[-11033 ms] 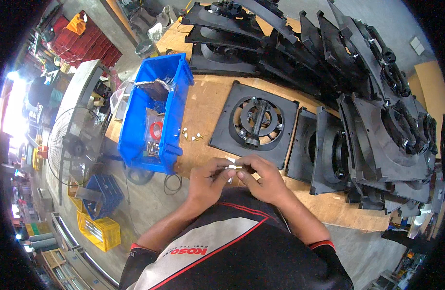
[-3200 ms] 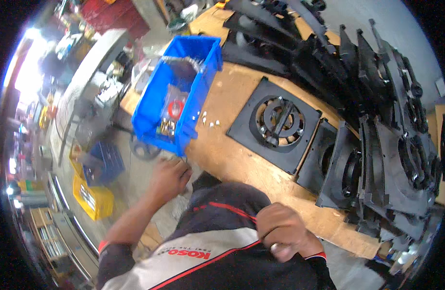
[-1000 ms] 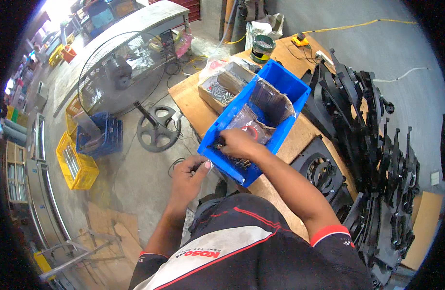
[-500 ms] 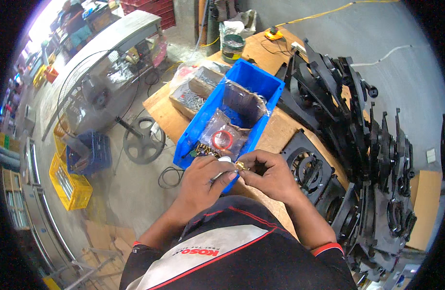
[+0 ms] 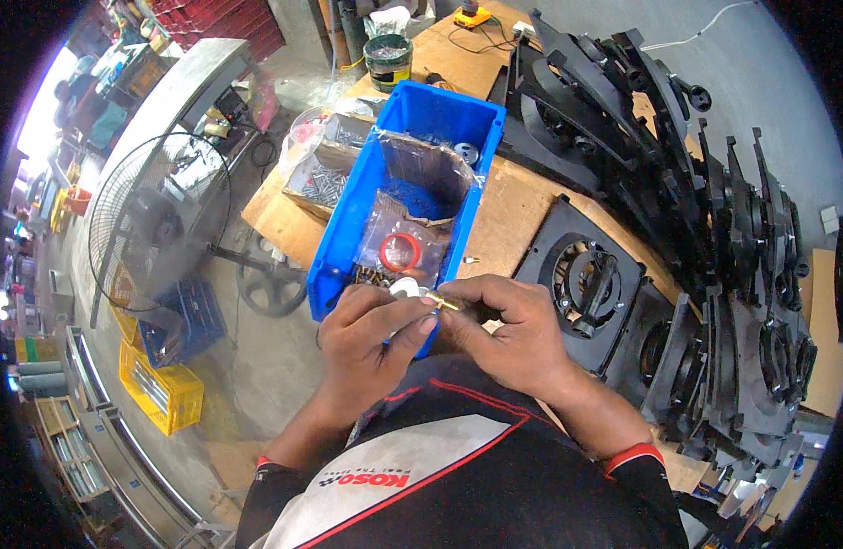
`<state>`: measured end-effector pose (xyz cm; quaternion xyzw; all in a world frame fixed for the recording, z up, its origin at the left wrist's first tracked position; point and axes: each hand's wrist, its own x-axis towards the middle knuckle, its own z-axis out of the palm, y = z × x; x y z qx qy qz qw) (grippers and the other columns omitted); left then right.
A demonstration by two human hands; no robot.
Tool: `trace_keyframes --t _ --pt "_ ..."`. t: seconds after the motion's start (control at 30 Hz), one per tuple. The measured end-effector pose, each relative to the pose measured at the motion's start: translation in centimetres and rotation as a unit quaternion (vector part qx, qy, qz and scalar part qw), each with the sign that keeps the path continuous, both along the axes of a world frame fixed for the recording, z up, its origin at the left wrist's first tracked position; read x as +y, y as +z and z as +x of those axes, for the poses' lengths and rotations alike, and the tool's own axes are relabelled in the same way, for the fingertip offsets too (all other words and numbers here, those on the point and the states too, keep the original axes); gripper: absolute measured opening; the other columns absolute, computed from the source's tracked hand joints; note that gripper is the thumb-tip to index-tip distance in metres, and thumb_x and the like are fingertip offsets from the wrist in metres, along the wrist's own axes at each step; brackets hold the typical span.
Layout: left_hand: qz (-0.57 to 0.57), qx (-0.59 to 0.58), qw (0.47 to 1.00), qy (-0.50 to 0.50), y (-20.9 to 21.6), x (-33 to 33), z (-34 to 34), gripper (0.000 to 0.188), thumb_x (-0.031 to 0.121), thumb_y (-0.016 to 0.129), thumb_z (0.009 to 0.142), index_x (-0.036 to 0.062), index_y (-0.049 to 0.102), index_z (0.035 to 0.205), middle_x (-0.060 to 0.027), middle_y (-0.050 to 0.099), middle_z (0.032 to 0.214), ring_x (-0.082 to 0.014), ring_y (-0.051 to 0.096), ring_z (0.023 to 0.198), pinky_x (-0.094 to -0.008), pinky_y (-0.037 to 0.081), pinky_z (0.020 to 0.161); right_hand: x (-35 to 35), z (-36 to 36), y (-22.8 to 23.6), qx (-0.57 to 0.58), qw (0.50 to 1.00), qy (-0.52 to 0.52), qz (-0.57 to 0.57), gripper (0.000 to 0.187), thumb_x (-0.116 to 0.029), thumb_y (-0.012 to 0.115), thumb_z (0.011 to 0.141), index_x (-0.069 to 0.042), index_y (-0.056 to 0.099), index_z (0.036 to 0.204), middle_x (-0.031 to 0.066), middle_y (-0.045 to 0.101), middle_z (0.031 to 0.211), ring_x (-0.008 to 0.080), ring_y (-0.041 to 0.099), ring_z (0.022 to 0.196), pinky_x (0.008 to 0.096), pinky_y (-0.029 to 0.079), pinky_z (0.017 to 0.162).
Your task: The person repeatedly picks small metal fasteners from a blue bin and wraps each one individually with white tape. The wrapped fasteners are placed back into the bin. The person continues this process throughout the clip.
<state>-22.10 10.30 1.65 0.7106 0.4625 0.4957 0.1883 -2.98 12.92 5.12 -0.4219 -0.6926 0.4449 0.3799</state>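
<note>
Close together over the near end of the blue bin (image 5: 326, 265), both my hands are closed in a pinch. My left hand (image 5: 371, 334) holds a small white round piece (image 5: 406, 288) at its fingertips. A slim brass-coloured fitting (image 5: 447, 303) is gripped between the thumb and forefinger of my right hand (image 5: 513, 329), its left end touching or nearly touching my left fingertips. Small brass parts (image 5: 371, 275) lie in the bin beside a red ring (image 5: 400, 252) on clear plastic. Cardboard (image 5: 431, 165) divides the bin.
Right of the bin, a black round-framed housing (image 5: 582, 284) lies on the wooden table (image 5: 504, 220), with stacked black frames (image 5: 614, 137) behind. A box of screws (image 5: 321, 183) and a dark bucket (image 5: 388, 62) stand left and beyond. A pedestal fan (image 5: 156, 220) stands left.
The brass fitting now shows lengthwise between my fingertips, where it looked more compact before. The view has shifted, and a small part on the table right of the bin has come into sight.
</note>
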Motion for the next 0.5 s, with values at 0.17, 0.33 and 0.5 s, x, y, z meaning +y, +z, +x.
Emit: trace_keyframes --t 0.17,0.33,0.5 --pt "-0.009 -0.042 0.999 -0.012 0.0 0.6 0.5 0.021 0.013 0.077 0.080 0.0028 0.071 0.098 -0.0125 0.068 0.084 -0.0228 0.065 0.073 -0.0311 0.050 0.065 0.2 0.5 0.1 0.004 0.999 0.021 -0.024 0.022 -0.008 0.071 0.084 -0.003 0.070 0.106 0.0142 0.071 0.090 0.0204 0.070 0.074 0.0314 0.053 0.066" --pt "-0.114 -0.093 0.987 -0.057 1.0 1.4 1.0 0.026 0.016 0.076 0.082 0.0036 0.071 0.104 -0.0133 0.071 0.091 -0.0258 0.068 0.082 -0.0333 0.051 0.074 0.0 1.1 0.0 0.053 0.996 0.026 -0.062 0.023 -0.007 0.071 0.085 -0.003 0.070 0.107 0.0121 0.071 0.086 0.0130 0.064 0.070 0.0293 0.051 0.064" --pt "-0.120 -0.099 0.987 -0.045 0.2 1.1 1.2 0.024 0.016 0.075 0.083 0.0023 0.071 0.103 -0.0134 0.071 0.092 -0.0256 0.068 0.084 -0.0332 0.051 0.075 -0.2 1.2 -0.4 0.003 0.999 0.028 -0.019 0.025 -0.012 0.068 0.088 -0.004 0.068 0.111 0.0161 0.070 0.094 0.0247 0.069 0.079 0.0348 0.053 0.068"
